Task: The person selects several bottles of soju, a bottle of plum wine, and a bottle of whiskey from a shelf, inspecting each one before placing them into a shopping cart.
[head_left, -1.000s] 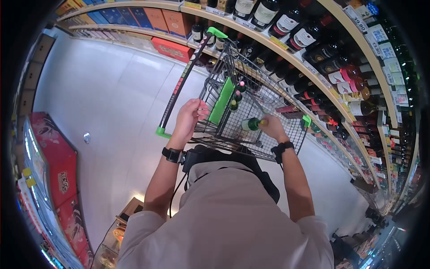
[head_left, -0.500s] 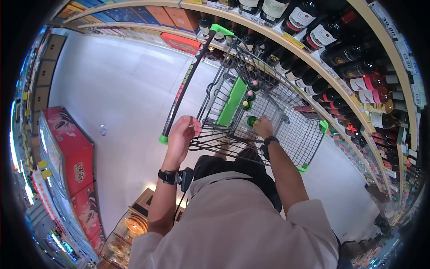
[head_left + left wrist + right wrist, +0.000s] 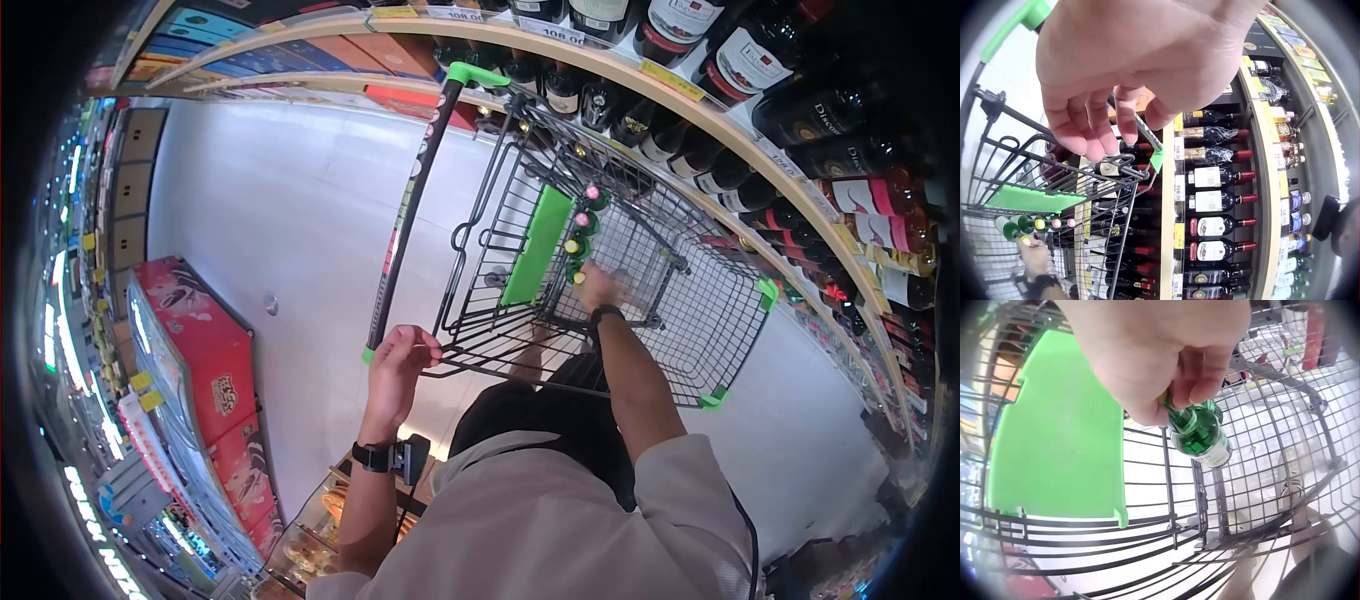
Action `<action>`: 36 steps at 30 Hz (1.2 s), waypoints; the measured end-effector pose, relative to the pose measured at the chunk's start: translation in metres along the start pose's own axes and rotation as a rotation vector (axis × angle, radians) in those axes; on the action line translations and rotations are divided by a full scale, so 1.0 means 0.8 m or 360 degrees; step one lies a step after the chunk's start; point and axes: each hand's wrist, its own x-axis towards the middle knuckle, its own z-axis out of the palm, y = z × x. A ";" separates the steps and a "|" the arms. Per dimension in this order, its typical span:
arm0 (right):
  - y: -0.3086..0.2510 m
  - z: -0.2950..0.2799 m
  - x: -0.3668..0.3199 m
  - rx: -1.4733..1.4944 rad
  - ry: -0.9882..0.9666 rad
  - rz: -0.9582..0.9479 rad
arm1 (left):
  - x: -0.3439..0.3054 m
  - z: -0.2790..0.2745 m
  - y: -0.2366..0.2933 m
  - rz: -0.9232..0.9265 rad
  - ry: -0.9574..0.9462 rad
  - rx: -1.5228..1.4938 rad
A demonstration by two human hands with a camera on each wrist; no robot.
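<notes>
1. The right hand (image 3: pixel 1166 344) pinched a green bottle (image 3: pixel 1200 434) by its neck, probably to keep it upright while lowering or steadying it inside the cart (image 3: pixel 411 200).
2. The left hand (image 3: pixel 395 378) hung loosely curled and gripped nothing, near the cart's rim; contact couldn't be told.
3. Three capped bottles (image 3: pixel 584 222) lined the green panel (image 3: pixel 538 245), perhaps for support.
4. Beyond, wine bottles (image 3: pixel 1210 228) filled shelves (image 3: pixel 600 62).

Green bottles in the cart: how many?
4: first bottle, second bottle and third bottle in a row by the green flap; fourth bottle in the right hand.
</notes>
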 end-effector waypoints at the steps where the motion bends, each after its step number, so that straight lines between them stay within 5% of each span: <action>1: -0.005 0.002 0.004 -0.0013 -0.0026 -0.0007 | 0.000 0.000 -0.001 -0.0007 0.0006 0.0012; 9: -0.034 -0.002 -0.008 0.0078 -0.0122 -0.0008 | -0.002 0.000 -0.003 0.0018 -0.0077 0.0039; 16: 0.054 0.006 -0.013 0.0276 -0.0186 -0.0434 | -0.001 0.009 0.010 0.0079 -0.0218 0.0025; 23: 0.132 -0.056 -0.076 0.0016 -0.0040 -0.0041 | 0.000 0.023 0.025 0.0155 -0.0418 0.0075; 26: 0.135 -0.110 -0.124 0.0547 -0.0169 0.0499 | 0.001 0.027 0.030 0.0218 -0.0499 0.0112; 36: 0.155 -0.216 -0.218 0.1078 0.0309 0.0441 | 0.019 0.043 0.031 0.0180 -0.0808 0.0038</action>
